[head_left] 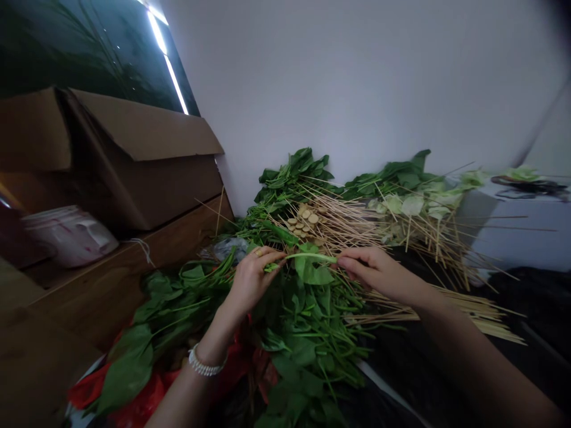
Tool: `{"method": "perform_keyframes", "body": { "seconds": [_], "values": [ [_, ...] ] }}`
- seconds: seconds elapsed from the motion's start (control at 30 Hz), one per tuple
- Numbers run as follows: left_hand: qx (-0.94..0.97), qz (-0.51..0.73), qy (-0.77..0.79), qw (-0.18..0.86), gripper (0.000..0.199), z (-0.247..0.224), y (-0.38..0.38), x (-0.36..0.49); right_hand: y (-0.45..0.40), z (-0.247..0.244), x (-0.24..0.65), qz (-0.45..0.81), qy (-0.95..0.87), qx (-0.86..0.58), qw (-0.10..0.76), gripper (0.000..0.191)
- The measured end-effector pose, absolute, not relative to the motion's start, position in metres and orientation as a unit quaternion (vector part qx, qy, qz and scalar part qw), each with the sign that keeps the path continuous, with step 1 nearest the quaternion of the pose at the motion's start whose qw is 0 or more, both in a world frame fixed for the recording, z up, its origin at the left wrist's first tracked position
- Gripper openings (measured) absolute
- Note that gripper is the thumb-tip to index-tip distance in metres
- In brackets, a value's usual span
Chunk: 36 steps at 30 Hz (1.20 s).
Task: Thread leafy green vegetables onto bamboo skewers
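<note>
Seemingly a food-prep corner: heaped greens [312,333], skewers [352,220], cardboard box [147,172].

Taking the pile of slices [307,219] as our landmark, we have the cardboard box [147,160] to its left, with the tub [69,236] farther left on the wooden ledge [178,242], and skewers [352,220] spreading out to its right. Behind it, a leafy bunch [297,172] lies against the wall [348,77]. In front of it we see loose leafy stems [307,333], with a plastic bag [147,395] to the front left.
</note>
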<state>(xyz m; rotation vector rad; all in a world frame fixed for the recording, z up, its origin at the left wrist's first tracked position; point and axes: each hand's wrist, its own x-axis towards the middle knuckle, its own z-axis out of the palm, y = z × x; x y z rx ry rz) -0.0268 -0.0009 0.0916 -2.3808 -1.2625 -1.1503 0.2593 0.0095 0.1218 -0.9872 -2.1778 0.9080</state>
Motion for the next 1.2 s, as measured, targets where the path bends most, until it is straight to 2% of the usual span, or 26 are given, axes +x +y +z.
{"method": "perform_keyframes", "body": {
  "seconds": [0.2,0.33,0.4,0.57,0.67,0.77,0.87,0.93,1.03,1.2],
  "values": [
    [-0.802,-0.390,-0.444,0.085,0.016,0.086,0.001,-0.020,0.012,0.119,0.256,0.279,-0.847,-0.354,0.283,0.035],
    [-0.673,-0.523,-0.522,-0.032,0.021,0.084,0.012,-0.034,0.010,0.122,0.260,0.234,-0.860,-0.358,0.280,0.034],
    [-0.618,-0.565,-0.545,-0.048,0.023,0.086,0.016,-0.046,0.010,0.124,0.263,0.215,-0.857,-0.366,0.291,0.032],
    [-0.658,-0.535,-0.529,-0.039,0.027,0.097,0.001,-0.043,0.010,0.119,0.259,0.181,-0.858,-0.366,0.311,0.024],
    [-0.713,-0.490,-0.501,0.007,0.023,0.102,-0.018,-0.016,0.004,0.114,0.250,0.136,-0.868,-0.365,0.307,0.023],
    [-0.781,-0.433,-0.439,0.099,0.009,0.099,-0.028,0.009,-0.004,0.114,0.241,0.097,-0.877,-0.367,0.295,0.022],
    [-0.808,-0.399,-0.402,0.164,0.020,0.090,-0.027,0.018,-0.011,0.114,0.236,0.084,-0.879,-0.364,0.298,0.020],
    [-0.797,-0.403,-0.403,0.200,0.018,0.085,-0.025,0.019,-0.014,0.113,0.233,0.079,-0.876,-0.371,0.298,0.019],
    [-0.793,-0.405,-0.398,0.222,0.010,0.082,-0.026,0.018,-0.017,0.110,0.228,0.059,-0.872,-0.389,0.290,0.019],
    [-0.829,-0.336,-0.384,0.230,0.013,0.083,-0.030,0.022,-0.023,0.105,0.220,0.010,-0.869,-0.407,0.282,0.022]
  ]
}}
